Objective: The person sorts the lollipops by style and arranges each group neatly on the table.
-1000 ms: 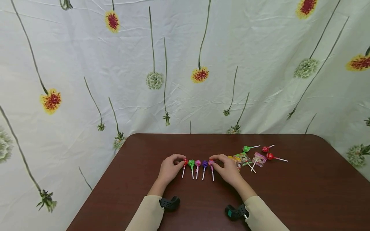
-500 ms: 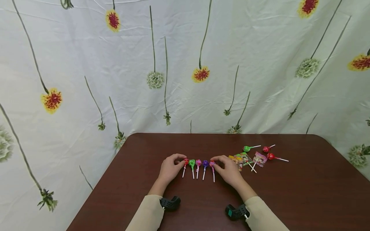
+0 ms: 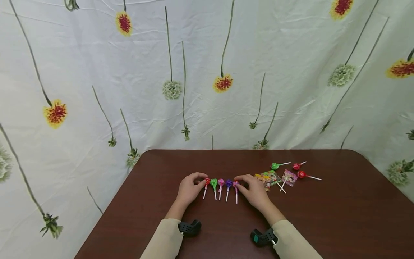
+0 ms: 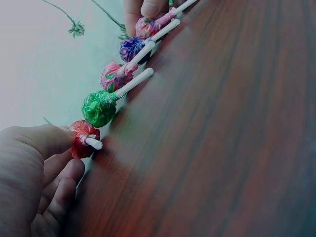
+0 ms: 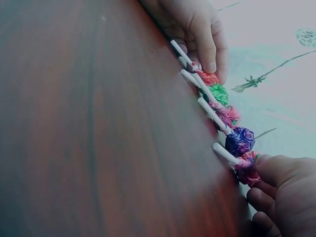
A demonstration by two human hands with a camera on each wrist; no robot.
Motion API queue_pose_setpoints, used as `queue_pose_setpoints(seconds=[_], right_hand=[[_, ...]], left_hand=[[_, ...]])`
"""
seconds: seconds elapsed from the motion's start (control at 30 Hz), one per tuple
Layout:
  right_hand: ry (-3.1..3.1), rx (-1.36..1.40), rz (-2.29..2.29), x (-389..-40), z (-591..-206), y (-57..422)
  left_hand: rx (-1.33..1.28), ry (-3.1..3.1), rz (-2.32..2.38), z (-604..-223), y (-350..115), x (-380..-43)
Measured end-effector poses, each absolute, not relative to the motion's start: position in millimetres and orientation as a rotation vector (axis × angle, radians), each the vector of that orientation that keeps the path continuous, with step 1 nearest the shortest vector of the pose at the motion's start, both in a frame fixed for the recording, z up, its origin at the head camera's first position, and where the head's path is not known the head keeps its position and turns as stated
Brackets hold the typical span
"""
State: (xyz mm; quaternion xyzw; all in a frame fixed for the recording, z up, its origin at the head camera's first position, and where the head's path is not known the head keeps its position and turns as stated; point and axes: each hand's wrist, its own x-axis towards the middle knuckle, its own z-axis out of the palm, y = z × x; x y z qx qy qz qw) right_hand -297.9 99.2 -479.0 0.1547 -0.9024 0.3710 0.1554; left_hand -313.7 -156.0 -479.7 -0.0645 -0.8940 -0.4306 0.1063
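Several wrapped lollipops lie side by side on the brown table, sticks toward the person. At the row's left end, the left hand (image 3: 189,189) pinches the head of a red lollipop (image 4: 84,138) between thumb and fingers. The right hand (image 3: 253,190) pinches a pink lollipop (image 5: 248,168) at the right end. Between them are a green lollipop (image 4: 100,108), another pink lollipop (image 3: 221,182) and a purple lollipop (image 5: 240,141). Their heads sit close together, nearly in line.
To the right lie a loose green lollipop (image 3: 275,166) and two red lollipops, one nearer (image 3: 301,174). Flat printed wrappers (image 3: 289,177) with white sticks are beside them. A flowered cloth (image 3: 200,108) hangs behind the table (image 3: 145,212).
The stick of the right-end pink lollipop has swung slightly left, with the right hand still on its head. The left hand stays on the red lollipop.
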Motion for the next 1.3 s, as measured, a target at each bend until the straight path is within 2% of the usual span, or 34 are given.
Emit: queue_pose_setpoints(seconds=[0.83, 1.3], right_hand=[[-2.505, 0.425, 1.189, -292.8, -475.7, 102.0], [-2.523, 0.300, 1.036, -291.1, -472.5, 107.2]], left_hand=[[-0.176, -2.644, -1.264, -478.8, -155.5, -312.2], [-0.174, -2.644, -1.257, -479.7, -156.1, -312.5]])
